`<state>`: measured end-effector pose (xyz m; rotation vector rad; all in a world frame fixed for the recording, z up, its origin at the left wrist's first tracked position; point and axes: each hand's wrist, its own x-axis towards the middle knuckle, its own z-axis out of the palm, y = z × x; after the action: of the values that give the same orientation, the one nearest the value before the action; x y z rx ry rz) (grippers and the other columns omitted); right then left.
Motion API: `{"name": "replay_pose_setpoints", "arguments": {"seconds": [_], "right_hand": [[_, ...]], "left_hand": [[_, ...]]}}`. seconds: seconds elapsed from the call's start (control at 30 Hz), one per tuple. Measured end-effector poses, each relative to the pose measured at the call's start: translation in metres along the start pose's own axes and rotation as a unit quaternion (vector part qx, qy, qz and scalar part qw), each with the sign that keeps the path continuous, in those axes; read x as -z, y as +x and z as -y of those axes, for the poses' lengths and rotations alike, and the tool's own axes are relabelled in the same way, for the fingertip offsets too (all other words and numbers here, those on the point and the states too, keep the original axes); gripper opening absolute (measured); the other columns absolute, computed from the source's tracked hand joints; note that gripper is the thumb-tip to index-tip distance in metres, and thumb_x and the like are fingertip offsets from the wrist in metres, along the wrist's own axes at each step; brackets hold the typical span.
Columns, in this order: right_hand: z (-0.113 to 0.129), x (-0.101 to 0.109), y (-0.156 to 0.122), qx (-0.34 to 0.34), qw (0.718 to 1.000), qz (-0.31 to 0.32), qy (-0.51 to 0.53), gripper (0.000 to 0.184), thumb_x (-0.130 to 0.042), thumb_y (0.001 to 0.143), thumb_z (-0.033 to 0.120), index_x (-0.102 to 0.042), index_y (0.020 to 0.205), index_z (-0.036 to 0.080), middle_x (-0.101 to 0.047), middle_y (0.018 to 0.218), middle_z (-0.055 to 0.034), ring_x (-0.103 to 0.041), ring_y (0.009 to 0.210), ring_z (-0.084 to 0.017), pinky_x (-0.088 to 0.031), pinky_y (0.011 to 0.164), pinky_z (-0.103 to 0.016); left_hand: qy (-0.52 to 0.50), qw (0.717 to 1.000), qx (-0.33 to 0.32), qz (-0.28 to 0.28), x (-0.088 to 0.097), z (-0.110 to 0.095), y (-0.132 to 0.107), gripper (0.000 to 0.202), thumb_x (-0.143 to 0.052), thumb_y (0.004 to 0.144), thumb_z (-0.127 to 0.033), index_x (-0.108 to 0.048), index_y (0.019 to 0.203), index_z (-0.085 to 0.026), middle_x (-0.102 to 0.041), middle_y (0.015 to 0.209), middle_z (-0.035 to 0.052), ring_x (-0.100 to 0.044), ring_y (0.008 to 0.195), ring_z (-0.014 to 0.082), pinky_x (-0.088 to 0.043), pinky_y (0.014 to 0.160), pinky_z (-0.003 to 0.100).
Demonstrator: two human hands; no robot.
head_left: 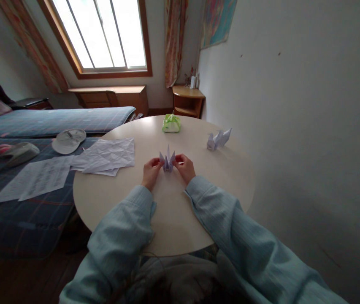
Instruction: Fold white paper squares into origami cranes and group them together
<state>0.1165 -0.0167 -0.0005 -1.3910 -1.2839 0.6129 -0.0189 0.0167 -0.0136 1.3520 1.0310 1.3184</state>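
Origami crane [167, 163], pale paper, head view: sitting directly between the two hands, touching both, neither hand being nearer. Spread of points: running crosswise from hand to hand, the tallest point rising between them; whether it is leaning away cannot be told. Left hand [152, 171]: pinching the left side point narrowly between thumb and fingers. Right hand [185, 168]: pinching the right side point likewise. Support: round table [174, 215], extending under both hands. Also present: second folded bird [219, 140], standing beyond the right hand, to its right; green-and-white tissue pack [171, 124], lying ahead of both hands; creased paper sheets [112, 153], lying left of the left hand.
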Motion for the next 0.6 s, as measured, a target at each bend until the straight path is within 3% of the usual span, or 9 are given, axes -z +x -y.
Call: {"name": "replay_pose_setpoints", "arguments": {"seconds": [0.13, 0.3, 0.6], "right_hand": [[0.0013, 0.0007, -0.0008, 0.006, 1.0, 0.009, -0.02, 0.006, -0.057, 0.065, 0.023, -0.057, 0.07, 0.018, -0.062, 0.07, 0.0012, -0.055, 0.065, -0.012, -0.042, 0.062, -0.023], [-0.0013, -0.0001, 0.0012, 0.003, 1.0, -0.007, -0.031, 0.002, -0.057, 0.065, 0.021, -0.056, 0.065, 0.019, -0.061, 0.066, 0.003, -0.054, 0.063, -0.011, -0.042, 0.065, -0.025], [-0.0043, 0.0001, 0.0033, -0.017, 0.999, -0.035, 0.009, 0.003, -0.055, 0.065, 0.018, -0.054, 0.067, 0.019, -0.061, 0.069, 0.0024, -0.056, 0.067, -0.012, -0.043, 0.067, -0.025]], "left_hand": [[0.004, 1.0, 0.004, 0.011, 0.0012, 0.0012, 0.0005, 0.023, -0.066, 0.057, -0.03, -0.066, 0.075, -0.015, -0.066, 0.072, 0.0035, -0.056, 0.066, 0.0123, -0.042, 0.067, 0.025], [0.013, 1.0, 0.008, -0.018, 0.0009, -0.0004, -0.0012, 0.018, -0.067, 0.056, -0.029, -0.066, 0.068, -0.015, -0.065, 0.066, 0.0019, -0.054, 0.059, 0.0106, -0.039, 0.059, 0.022], [-0.071, 0.996, 0.043, -0.041, 0.0002, -0.0018, -0.0003, 0.024, -0.07, 0.051, -0.032, -0.063, 0.066, -0.014, -0.062, 0.064, 0.0005, -0.052, 0.06, 0.0091, -0.039, 0.061, 0.022]]}}
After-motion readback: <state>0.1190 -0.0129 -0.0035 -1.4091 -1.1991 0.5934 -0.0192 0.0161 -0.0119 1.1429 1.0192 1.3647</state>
